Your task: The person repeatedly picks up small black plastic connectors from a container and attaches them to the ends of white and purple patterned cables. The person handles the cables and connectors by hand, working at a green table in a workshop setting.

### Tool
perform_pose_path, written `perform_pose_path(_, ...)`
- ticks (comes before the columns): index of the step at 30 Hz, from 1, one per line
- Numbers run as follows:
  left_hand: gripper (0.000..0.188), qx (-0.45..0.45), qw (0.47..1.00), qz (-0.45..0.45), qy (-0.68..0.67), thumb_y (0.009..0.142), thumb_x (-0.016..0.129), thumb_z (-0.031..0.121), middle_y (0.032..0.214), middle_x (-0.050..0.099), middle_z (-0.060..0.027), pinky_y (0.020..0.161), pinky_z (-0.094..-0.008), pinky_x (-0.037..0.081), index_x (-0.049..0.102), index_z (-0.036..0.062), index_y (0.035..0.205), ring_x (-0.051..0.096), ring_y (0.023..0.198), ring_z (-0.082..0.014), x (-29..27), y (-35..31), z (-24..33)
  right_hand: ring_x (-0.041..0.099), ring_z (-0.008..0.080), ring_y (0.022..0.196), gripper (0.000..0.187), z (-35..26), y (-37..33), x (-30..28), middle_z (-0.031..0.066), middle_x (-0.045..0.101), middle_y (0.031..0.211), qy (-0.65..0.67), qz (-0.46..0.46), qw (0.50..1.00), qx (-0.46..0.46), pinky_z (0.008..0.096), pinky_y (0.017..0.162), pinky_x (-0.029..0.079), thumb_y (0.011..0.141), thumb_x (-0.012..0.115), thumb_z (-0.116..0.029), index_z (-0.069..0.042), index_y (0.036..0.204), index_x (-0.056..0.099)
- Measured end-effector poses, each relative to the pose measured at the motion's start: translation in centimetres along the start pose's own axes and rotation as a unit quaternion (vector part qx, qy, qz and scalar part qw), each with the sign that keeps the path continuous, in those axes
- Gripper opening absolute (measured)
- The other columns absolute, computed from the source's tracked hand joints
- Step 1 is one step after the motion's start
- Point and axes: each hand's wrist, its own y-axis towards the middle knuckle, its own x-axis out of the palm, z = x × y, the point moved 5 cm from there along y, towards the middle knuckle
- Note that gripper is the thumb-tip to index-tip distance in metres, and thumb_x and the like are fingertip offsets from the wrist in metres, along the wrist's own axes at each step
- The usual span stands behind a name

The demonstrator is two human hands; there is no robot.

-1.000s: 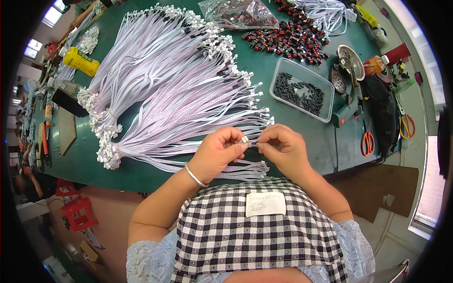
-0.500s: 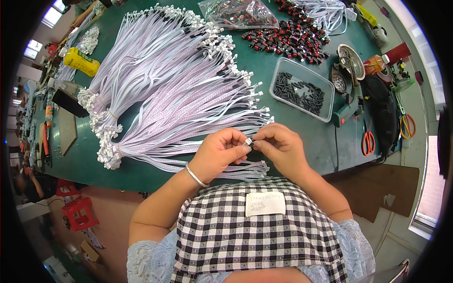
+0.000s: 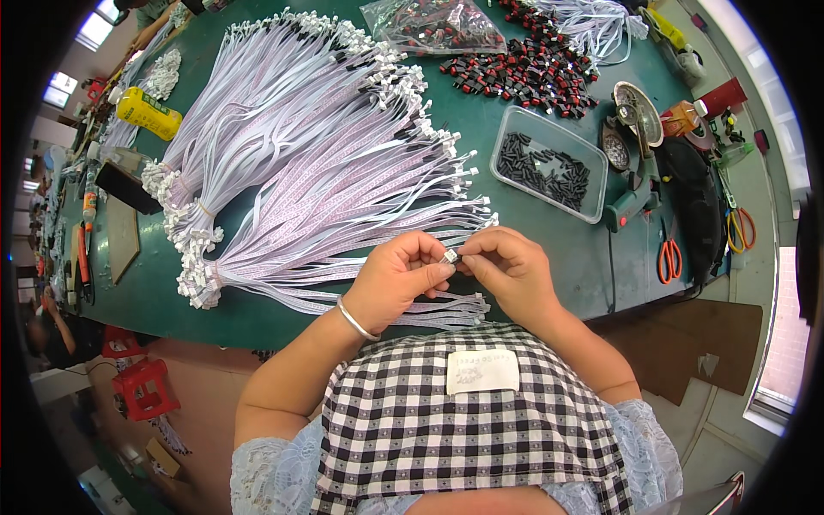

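My left hand (image 3: 402, 273) pinches a small white connector (image 3: 450, 257) between thumb and forefinger. Close against its right side, my right hand (image 3: 508, 268) has thumb and forefinger pressed together at the connector; a tiny dark bit shows there, too small to name. Pale flat cables (image 3: 318, 197) with white connector ends fan out over the green table beyond my hands, tied in bundles at their left ends. Some cable ends (image 3: 459, 311) lie just below my fingers, near the checked apron (image 3: 403, 429).
To the right is a clear plastic box (image 3: 592, 206) of short black tubes (image 3: 541, 167). Behind it lie a heap of black-and-red parts (image 3: 532, 77) and a plastic bag (image 3: 433, 26) of them. Orange-handled scissors (image 3: 669, 257), a green tool (image 3: 631, 204) and a yellow bottle (image 3: 148, 112) also rest on the table.
Almost nothing differs. Both hands shift very slightly, and the white connector tilts a little between my fingers.
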Motion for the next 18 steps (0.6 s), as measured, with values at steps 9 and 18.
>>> perform_pose_path(9, 0.011, 0.003, 1.000, -0.002, 0.009, 0.086, 0.063, 0.004, 0.083, 0.061, -0.0030, 0.063, -0.0193, 0.050, 0.057, 0.0020, 0.095, 0.059, 0.071, -0.0076, 0.0, 0.0, 0.0, 0.060, 0.0130, 0.075, 0.009, -0.4, 0.0, -0.1, 0.0051, 0.063, 0.087, -0.047, -0.018, 0.999, -0.013, 0.0242, 0.066, 0.049, 0.080, 0.064, -0.001, -0.003, 0.089, 0.066)
perform_pose_path(18, 0.018, 0.054, 0.985, 0.014, 0.161, 0.082, 0.066, 0.002, 0.085, 0.061, -0.0023, 0.066, -0.0201, 0.049, 0.056, 0.0028, 0.097, 0.059, 0.074, -0.0073, 0.1, -0.3, 0.7, 0.057, 0.0092, 0.075, 0.022, 0.9, -0.2, 0.4, 0.0036, 0.060, 0.087, 0.100, -0.028, 0.994, 0.038, 0.0229, 0.065, 0.048, 0.079, 0.063, 0.002, -0.002, 0.100, 0.061)
